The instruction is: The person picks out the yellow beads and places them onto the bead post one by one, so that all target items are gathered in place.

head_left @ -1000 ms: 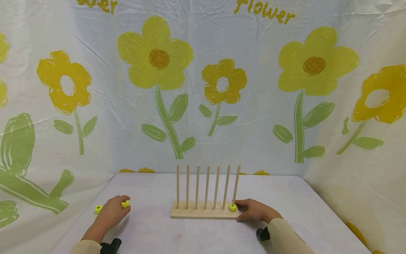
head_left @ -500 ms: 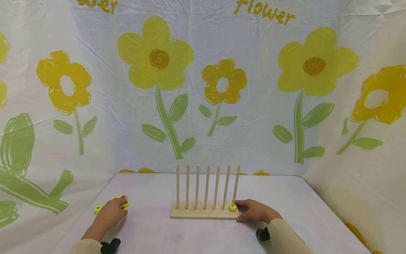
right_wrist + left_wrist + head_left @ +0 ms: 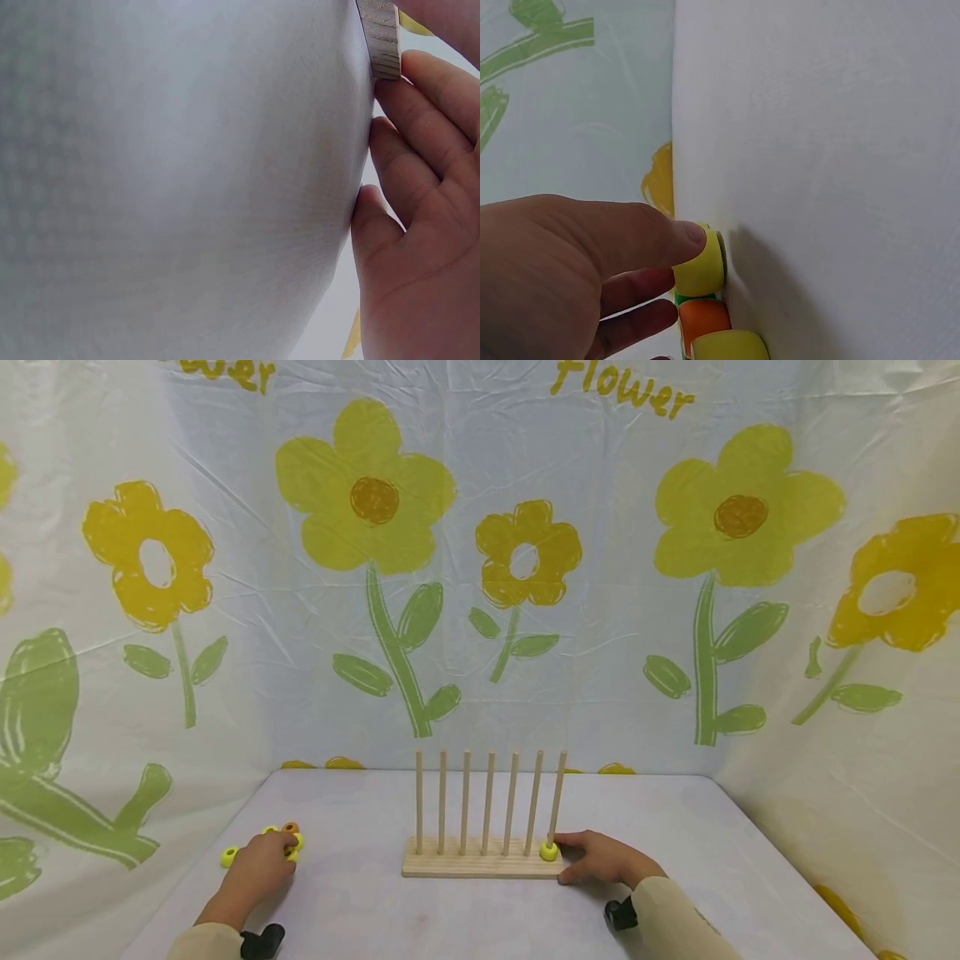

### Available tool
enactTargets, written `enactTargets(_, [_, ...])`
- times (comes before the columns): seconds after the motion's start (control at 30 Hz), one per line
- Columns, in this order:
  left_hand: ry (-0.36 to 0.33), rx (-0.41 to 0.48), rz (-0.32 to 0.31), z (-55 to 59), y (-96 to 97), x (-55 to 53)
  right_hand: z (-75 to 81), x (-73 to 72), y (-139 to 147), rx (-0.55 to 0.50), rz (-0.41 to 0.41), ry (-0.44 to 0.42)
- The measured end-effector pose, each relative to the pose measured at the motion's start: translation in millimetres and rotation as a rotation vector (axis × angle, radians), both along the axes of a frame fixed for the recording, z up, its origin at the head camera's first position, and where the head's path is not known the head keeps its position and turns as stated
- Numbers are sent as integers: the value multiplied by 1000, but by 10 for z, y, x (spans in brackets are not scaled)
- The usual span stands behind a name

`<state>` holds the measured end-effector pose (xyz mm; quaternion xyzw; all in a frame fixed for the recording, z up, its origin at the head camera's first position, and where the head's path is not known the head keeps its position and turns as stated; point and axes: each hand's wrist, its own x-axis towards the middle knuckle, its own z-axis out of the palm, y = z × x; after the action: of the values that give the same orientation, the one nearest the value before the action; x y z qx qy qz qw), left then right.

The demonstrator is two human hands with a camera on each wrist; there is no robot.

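Observation:
On the left of the table, my left hand [image 3: 258, 867] reaches down into a small group of beads. Its thumb presses on a yellow bead [image 3: 705, 264] in the left wrist view, pinching it with a finger hidden behind. An orange bead [image 3: 703, 319] and another yellow bead [image 3: 731, 347] sit right beside it. My right hand [image 3: 603, 858] grips the right end of a wooden peg stand [image 3: 480, 867], thumb at the front corner. One yellow bead [image 3: 549, 852] sits at the bottom of the stand's rightmost peg; the other pegs are bare.
A single yellow bead [image 3: 229, 857] lies left of the group, near the table's left edge. Flower-printed cloth [image 3: 615, 685] hangs behind the white table [image 3: 480, 918] and along both sides. Several upright pegs [image 3: 488, 802] rise from the stand.
My left hand has shifted slightly left and lowered onto the beads, uncovering an orange bead and more yellow ones beyond it. The right hand and peg stand have stayed put.

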<state>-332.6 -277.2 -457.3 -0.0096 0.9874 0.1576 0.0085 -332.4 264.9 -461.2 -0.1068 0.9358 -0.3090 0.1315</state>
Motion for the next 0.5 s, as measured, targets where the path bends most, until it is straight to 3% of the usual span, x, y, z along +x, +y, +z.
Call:
enactTargets(0.33, [53,-38,-19,-17,-4,16,-10,0,0,0,4,3])
enactTargets(0.5, [44,-43,-11,-3,11,20,-18,-1,1,10,-2,0])
